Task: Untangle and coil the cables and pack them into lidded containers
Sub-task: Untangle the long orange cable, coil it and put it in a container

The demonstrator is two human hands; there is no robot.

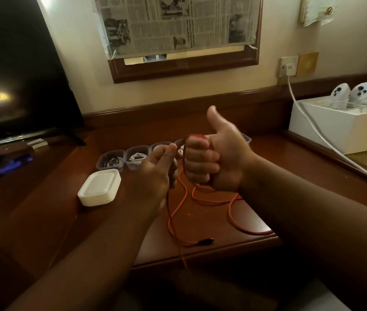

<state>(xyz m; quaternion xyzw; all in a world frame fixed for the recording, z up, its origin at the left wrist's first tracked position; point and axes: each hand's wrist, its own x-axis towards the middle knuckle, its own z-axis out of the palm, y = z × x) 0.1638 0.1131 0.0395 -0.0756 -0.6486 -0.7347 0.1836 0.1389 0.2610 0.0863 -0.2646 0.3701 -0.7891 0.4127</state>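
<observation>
A long orange-red cable (209,199) lies in loose loops on the wooden desk (211,250), its black plug (206,241) near the front edge. My right hand (218,158) is raised above the desk with the thumb up and the fingers curled; turns of the cable are wound around those fingers. My left hand (158,171) pinches the cable just left of the right fingers, and the strand hangs down from it to the desk. Several small clear containers (110,161) with coiled white cables stand in a row behind my hands. A stack of white lids (99,187) sits to the left.
A dark TV screen (21,75) stands at the left. A white box (339,129) with two white controllers sits at the right, and a white power cord (312,129) runs from a wall socket across its front. A framed newspaper hangs on the wall.
</observation>
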